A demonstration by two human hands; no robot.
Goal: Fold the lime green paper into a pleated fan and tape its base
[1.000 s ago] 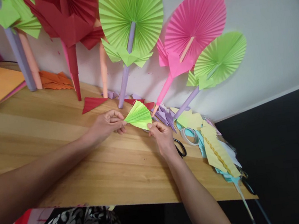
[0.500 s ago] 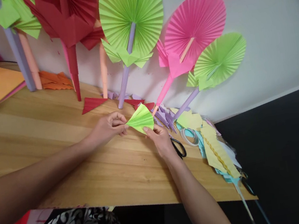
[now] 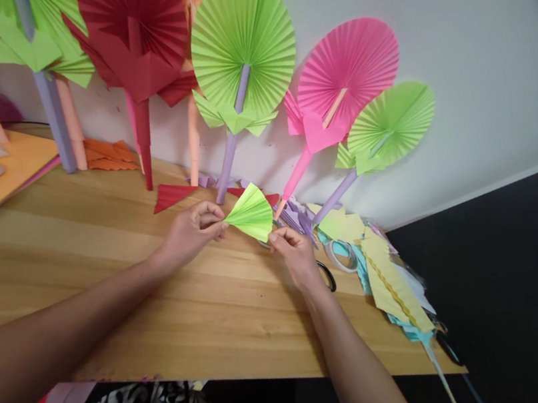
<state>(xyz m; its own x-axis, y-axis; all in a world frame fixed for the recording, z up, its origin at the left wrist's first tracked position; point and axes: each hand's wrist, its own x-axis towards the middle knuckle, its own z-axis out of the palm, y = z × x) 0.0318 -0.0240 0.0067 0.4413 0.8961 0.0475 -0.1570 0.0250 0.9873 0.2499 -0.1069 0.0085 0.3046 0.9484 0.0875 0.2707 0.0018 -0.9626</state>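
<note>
Between my hands is a small pleated piece of bright green paper (image 3: pixel 251 213), spread like a fan. My left hand (image 3: pixel 196 226) pinches its narrow end. At the lower corner of its wide edge, the fingertips of my right hand (image 3: pixel 295 251) are closed on the paper. Just beyond lie red pleated paper (image 3: pixel 173 195) and purple folded scraps (image 3: pixel 292 215). Scissors with a black handle (image 3: pixel 328 276) lie beside my right wrist, mostly hidden by it.
Large paper fans, including a green one (image 3: pixel 242 37), a pink one (image 3: pixel 355 67) and a dark red one (image 3: pixel 135 33), lean on the wall. A tape roll (image 3: pixel 342 256) and yellow pleated paper (image 3: pixel 385 271) lie at the right of the wooden table (image 3: pixel 167 331).
The green paper is spread wider. My right hand has slid toward its lower corner, while my left hand keeps its pinch. The whole view has shifted slightly.
</note>
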